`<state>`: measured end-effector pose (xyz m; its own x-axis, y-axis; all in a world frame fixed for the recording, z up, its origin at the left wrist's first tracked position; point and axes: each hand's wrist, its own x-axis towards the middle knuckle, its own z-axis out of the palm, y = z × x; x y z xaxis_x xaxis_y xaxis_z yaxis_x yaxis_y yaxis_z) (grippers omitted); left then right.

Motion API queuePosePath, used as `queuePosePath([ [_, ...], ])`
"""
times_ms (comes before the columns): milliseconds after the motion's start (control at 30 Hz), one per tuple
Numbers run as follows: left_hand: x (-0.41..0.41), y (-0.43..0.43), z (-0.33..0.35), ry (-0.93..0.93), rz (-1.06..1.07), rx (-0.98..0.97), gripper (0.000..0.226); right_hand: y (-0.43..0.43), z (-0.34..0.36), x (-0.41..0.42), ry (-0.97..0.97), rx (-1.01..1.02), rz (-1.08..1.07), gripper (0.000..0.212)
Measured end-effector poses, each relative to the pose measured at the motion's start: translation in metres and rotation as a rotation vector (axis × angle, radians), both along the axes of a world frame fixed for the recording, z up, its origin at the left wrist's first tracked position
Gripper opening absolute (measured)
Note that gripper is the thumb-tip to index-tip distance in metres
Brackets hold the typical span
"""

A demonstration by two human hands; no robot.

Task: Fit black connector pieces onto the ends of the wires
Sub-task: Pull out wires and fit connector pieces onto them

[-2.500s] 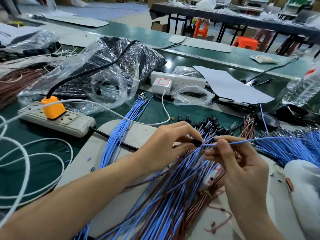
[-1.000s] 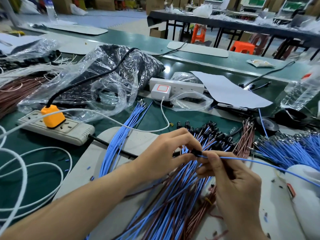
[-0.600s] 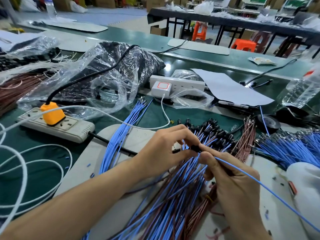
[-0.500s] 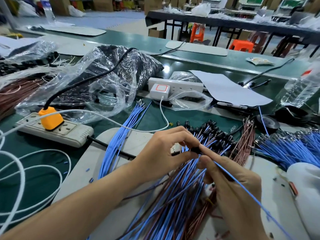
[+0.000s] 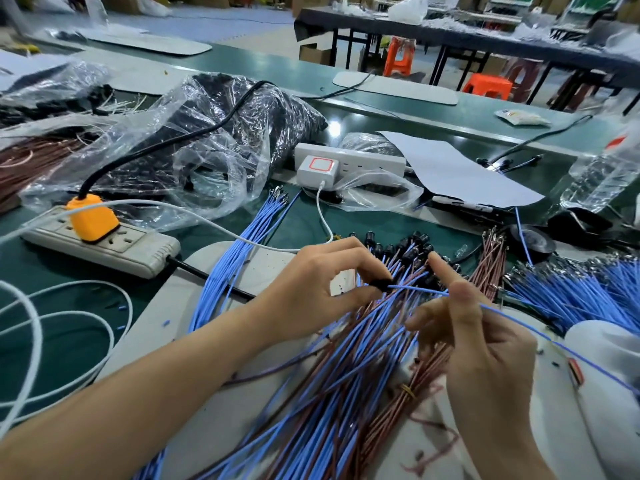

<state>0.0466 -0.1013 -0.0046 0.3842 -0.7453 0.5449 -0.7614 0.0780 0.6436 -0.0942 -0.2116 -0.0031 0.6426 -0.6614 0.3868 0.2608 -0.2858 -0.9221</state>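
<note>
Left hand [image 5: 311, 289] pinches the small black plastic connector [image 5: 380, 284], right hand [image 5: 485, 341] the thin blue wire [image 5: 419, 289]. Hold it straight; push home squarely.

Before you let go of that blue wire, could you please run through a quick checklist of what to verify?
1. Connector grip: the left hand pinches the black connector. Ok.
2. Wire meets part: the end of the blue wire reaches into the black connector. Ok.
3. Full seating inside the connector: hidden by the fingertips. Cannot tell.
4. Wire grip: the right hand holds the blue wire, thumb on it. Ok.
5. Free run: the held stretch lies above the wire pile, not threaded through it. Ok.
</note>
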Motion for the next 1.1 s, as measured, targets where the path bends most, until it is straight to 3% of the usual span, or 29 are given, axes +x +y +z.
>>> queuePosePath([
  [100, -0.003, -0.001, 0.0, -0.029, -0.02, 0.012, 0.016, -0.001, 0.0, -0.002, 0.03, -0.095, -0.042, 0.029],
  [233, -0.013, -0.002, 0.0, 0.102, -0.073, -0.012, 0.029, 0.005, -0.011, 0.003, 0.129, -0.015, 0.076, 0.026],
  [367, -0.01, -0.003, -0.001, 0.159, -0.105, -0.017, 0.014, 0.004, -0.01, 0.005, 0.162, 0.064, 0.104, 0.033],
  [500, -0.007, -0.004, -0.002, 0.114, -0.122, -0.012, 0.013, -0.003, -0.006, 0.006, 0.065, 0.074, 0.03, 0.014],
  [600, 0.011, 0.001, 0.0, -0.077, 0.133, -0.047, 0.025, -0.022, 0.0, 0.005, -0.094, 0.402, -0.048, 0.008],
  [700, 0.042, 0.012, 0.001, -0.118, 0.691, -0.127, 0.028, -0.051, 0.009, -0.003, -0.26, 0.649, -0.183, 0.013],
  [767, 0.054, 0.017, 0.0, -0.047, 0.975, -0.03, 0.021, -0.062, 0.01, -0.005, -0.272, 0.685, -0.239, 0.014],
  [867, 0.056, 0.014, -0.006, -0.007, 1.086, 0.169, 0.015, -0.059, 0.003, -0.003, -0.225, 0.61, -0.289, 0.014],
  [900, 0.053, 0.013, -0.006, -0.051, 1.061, 0.174, 0.021, -0.053, 0.002, -0.003, -0.181, 0.485, -0.318, 0.014],
  [967, 0.04, 0.01, 0.001, -0.227, 0.89, 0.004, 0.025, -0.038, 0.002, -0.003, -0.08, 0.078, -0.366, 0.017],
  [1033, 0.017, 0.004, 0.009, -0.18, 0.411, -0.171, 0.029, -0.02, 0.001, -0.001, -0.022, -0.278, -0.33, 0.016],
  [1100, -0.012, -0.003, 0.007, -0.042, -0.005, -0.119, 0.037, -0.005, -0.002, 0.0, -0.02, -0.478, -0.268, 0.007],
])
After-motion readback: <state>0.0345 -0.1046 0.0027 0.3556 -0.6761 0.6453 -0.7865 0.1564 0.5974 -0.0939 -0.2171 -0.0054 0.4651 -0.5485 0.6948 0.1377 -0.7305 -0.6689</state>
